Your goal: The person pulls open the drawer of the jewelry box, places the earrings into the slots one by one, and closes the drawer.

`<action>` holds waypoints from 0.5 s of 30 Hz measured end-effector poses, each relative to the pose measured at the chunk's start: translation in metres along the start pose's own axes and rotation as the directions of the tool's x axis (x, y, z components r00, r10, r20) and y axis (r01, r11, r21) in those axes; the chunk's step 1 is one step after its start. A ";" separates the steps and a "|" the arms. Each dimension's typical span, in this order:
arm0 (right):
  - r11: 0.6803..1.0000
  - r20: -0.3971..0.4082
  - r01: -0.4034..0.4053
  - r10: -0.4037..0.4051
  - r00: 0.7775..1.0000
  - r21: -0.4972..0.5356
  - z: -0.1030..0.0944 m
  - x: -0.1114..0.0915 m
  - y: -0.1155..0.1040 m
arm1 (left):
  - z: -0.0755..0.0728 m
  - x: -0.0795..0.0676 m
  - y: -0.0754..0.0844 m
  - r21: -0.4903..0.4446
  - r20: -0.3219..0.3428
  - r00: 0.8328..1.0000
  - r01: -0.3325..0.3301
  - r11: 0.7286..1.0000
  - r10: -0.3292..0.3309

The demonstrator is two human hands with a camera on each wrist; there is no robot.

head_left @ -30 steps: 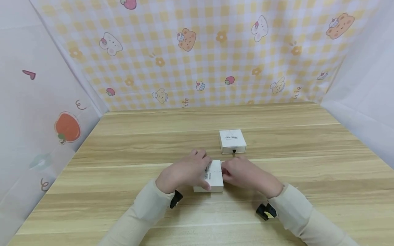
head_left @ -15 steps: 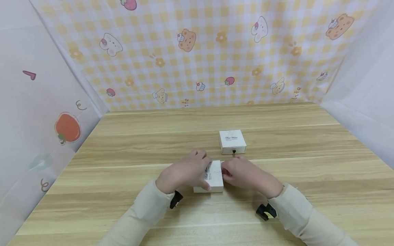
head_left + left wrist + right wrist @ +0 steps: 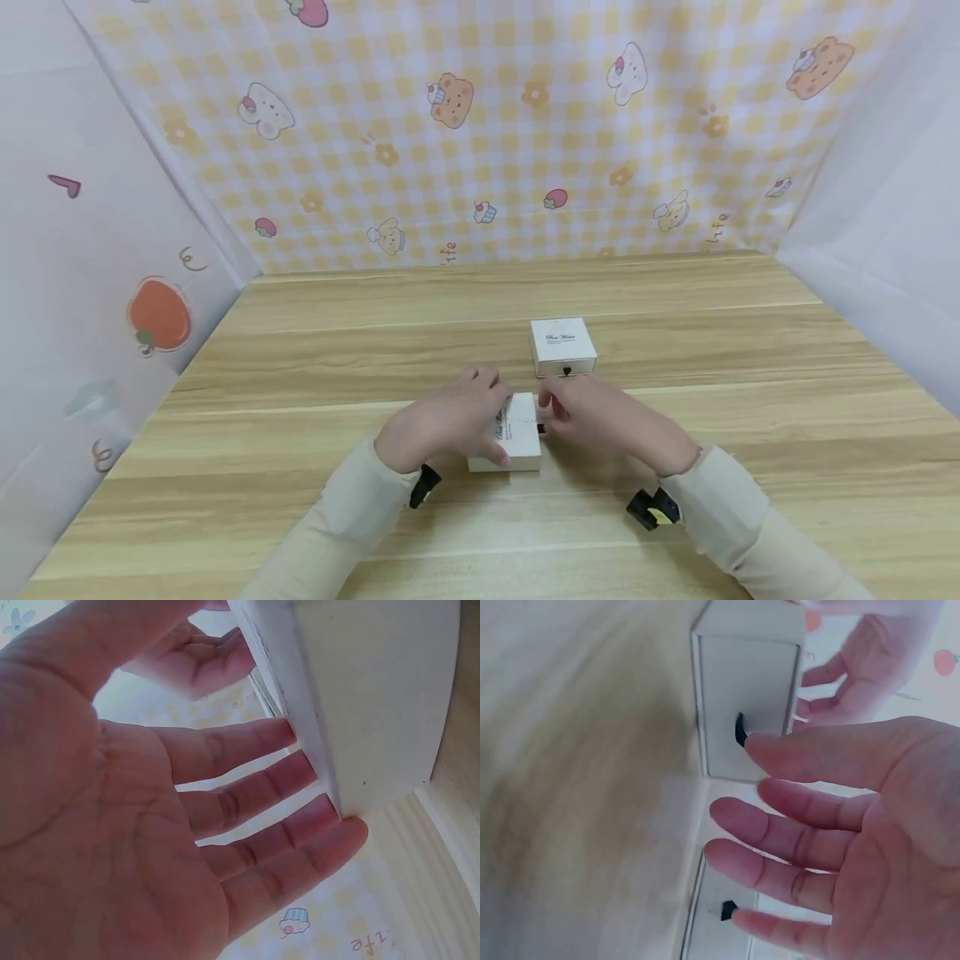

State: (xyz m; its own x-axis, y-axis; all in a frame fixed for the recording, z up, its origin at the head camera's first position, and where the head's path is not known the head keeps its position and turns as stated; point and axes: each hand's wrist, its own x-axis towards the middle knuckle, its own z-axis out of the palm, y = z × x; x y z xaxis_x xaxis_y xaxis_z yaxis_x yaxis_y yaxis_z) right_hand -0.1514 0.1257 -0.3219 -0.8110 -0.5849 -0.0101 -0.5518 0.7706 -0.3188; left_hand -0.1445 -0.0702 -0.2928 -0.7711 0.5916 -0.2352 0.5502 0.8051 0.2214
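Note:
A small white drawer-style gift box (image 3: 521,427) with black lettering on top lies in the head view. My left hand (image 3: 447,421) grips it, thumb on the near side and fingertips (image 3: 324,817) along the far side. On its right face, a black pull tab (image 3: 740,730) sticks out. My right hand (image 3: 592,415) is beside that face, its thumb tip at the tab. The index finger stands apart from the thumb, so the tab is not pinched. The drawer front looks flush with the sleeve.
A second white box (image 3: 563,343) of the same kind stands farther back, its black tab (image 3: 567,372) facing me. Both rest on a wood-grain table (image 3: 360,350). A yellow checked cloth (image 3: 480,167) hangs behind, with white sheets at the sides.
My right hand's fingers have parted and drawn slightly away from the box, so its black tab now shows in the head view. The left hand keeps its hold on the box.

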 end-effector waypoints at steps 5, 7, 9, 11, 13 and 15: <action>0.997 -0.037 0.044 -0.042 0.998 0.068 -0.004 0.000 0.001 | 0.000 0.000 0.000 0.000 -0.006 1.000 -0.021 1.000 0.021; 0.996 -0.040 0.062 -0.059 0.997 0.070 -0.004 0.001 -0.001 | 0.000 -0.001 0.000 0.000 -0.008 1.000 -0.031 1.000 0.030; 0.995 -0.040 0.088 -0.086 0.995 0.054 -0.004 0.002 -0.001 | 0.000 0.000 0.000 -0.004 -0.004 0.999 -0.035 0.999 0.035; 0.994 -0.034 0.103 -0.101 0.994 0.044 -0.005 0.001 -0.002 | -0.001 0.000 0.000 -0.012 0.001 0.999 -0.039 0.999 0.039; 0.992 -0.037 0.123 -0.122 0.992 0.027 -0.006 0.000 -0.001 | -0.002 0.001 0.000 -0.018 0.005 0.999 -0.042 0.999 0.042; 0.990 -0.045 0.141 -0.141 0.989 0.010 -0.006 -0.002 0.000 | -0.003 0.002 0.000 -0.027 0.008 0.999 -0.047 0.999 0.047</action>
State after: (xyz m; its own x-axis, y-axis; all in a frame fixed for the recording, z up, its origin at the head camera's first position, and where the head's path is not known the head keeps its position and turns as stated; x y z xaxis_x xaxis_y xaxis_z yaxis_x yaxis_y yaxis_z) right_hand -0.1511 0.1280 -0.3157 -0.7334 -0.6754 0.0776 -0.6587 0.6777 -0.3270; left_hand -0.1471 -0.0695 -0.2905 -0.7419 0.6290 -0.2322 0.5766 0.7753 0.2578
